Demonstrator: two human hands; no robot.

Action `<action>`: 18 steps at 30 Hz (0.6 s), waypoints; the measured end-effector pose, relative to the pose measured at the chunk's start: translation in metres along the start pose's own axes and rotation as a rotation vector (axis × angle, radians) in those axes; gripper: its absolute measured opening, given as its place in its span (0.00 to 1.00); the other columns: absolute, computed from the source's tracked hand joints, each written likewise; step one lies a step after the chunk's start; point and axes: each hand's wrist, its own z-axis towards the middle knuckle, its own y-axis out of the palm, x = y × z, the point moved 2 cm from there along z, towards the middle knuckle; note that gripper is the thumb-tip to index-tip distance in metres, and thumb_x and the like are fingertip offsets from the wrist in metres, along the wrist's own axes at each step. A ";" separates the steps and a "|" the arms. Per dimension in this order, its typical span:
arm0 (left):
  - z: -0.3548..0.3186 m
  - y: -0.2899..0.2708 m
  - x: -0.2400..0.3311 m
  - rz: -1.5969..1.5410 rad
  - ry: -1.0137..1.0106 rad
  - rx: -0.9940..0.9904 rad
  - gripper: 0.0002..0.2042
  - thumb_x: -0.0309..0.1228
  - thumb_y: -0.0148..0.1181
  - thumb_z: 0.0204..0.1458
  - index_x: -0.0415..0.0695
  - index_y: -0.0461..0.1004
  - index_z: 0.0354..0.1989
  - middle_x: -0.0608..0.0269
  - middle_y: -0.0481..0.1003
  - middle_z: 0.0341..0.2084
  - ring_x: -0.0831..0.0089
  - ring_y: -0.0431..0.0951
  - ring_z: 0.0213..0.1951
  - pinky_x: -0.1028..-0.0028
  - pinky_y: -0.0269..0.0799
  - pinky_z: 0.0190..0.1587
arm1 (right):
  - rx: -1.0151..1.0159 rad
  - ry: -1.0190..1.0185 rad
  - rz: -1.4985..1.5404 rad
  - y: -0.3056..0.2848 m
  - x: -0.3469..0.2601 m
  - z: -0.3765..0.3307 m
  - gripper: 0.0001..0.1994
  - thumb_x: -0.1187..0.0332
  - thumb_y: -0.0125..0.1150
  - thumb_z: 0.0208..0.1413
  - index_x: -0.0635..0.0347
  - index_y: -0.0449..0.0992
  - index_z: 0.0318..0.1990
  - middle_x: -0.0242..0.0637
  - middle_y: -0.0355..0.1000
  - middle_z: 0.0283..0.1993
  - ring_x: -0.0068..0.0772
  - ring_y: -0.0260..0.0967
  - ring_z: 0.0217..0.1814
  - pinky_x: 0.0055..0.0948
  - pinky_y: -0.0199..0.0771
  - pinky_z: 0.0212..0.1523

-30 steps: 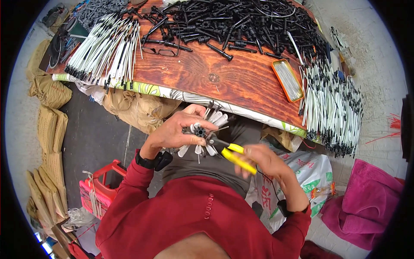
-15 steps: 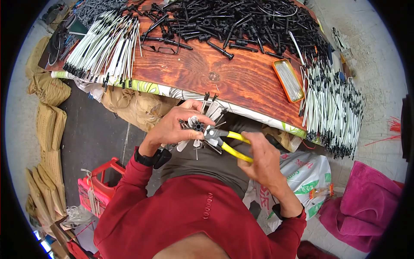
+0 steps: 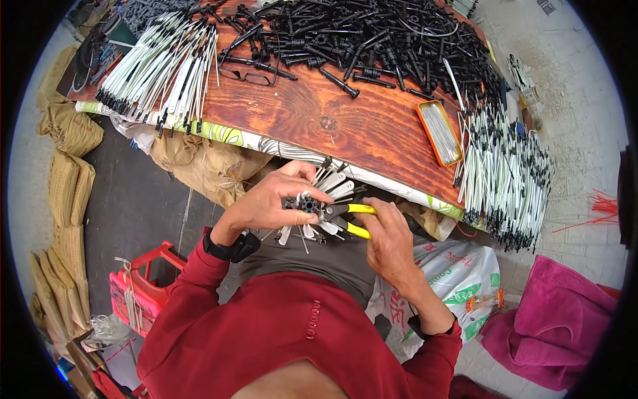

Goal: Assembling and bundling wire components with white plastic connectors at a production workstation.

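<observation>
My left hand (image 3: 260,203) is closed round a black notched hub (image 3: 308,204), with its thumb and fingers on either side of it. White flat strips and thin metal rods (image 3: 337,189) fan out from the hub in several directions. In my right hand (image 3: 392,247) is a pair of pliers with yellow handles (image 3: 359,209), gripped from the right. The metal jaws of the pliers meet the hub's right side, close to my left fingertips. What exactly lies between the jaws is too small to tell. Both hands are over my lap, just short of the table edge.
The reddish wooden table (image 3: 299,110) bears a heap of black plastic parts (image 3: 372,43), bundles of white strips at left (image 3: 156,70) and right (image 3: 508,176), eyeglasses (image 3: 256,78) and an orange-rimmed tin of metal pins (image 3: 440,133). A red plastic stool (image 3: 136,292) stands left.
The pliers' handles have come closer together, and my right hand has shifted slightly left. My left hand has turned the hub a little. The whole view has shifted slightly.
</observation>
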 end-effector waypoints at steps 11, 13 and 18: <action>0.003 0.001 0.004 -0.040 -0.018 0.007 0.21 0.30 0.76 0.44 0.47 0.84 0.49 0.62 0.70 0.41 0.65 0.71 0.46 0.68 0.70 0.51 | 0.092 -0.122 -0.071 -0.005 0.002 0.004 0.23 0.82 0.58 0.43 0.66 0.75 0.52 0.51 0.66 0.59 0.55 0.64 0.63 0.53 0.64 0.65; 0.003 0.001 0.002 -0.038 -0.016 -0.001 0.21 0.30 0.76 0.42 0.46 0.84 0.49 0.62 0.70 0.42 0.65 0.71 0.47 0.68 0.70 0.51 | 0.064 -0.121 -0.076 -0.005 0.003 0.003 0.21 0.80 0.60 0.45 0.65 0.75 0.51 0.50 0.67 0.58 0.54 0.65 0.61 0.52 0.66 0.63; 0.000 -0.001 -0.003 -0.030 0.001 -0.014 0.22 0.29 0.77 0.40 0.44 0.84 0.48 0.62 0.70 0.42 0.66 0.70 0.49 0.68 0.70 0.51 | 0.036 -0.190 -0.049 -0.014 0.005 0.004 0.20 0.73 0.67 0.46 0.63 0.75 0.49 0.44 0.70 0.51 0.48 0.68 0.51 0.46 0.69 0.51</action>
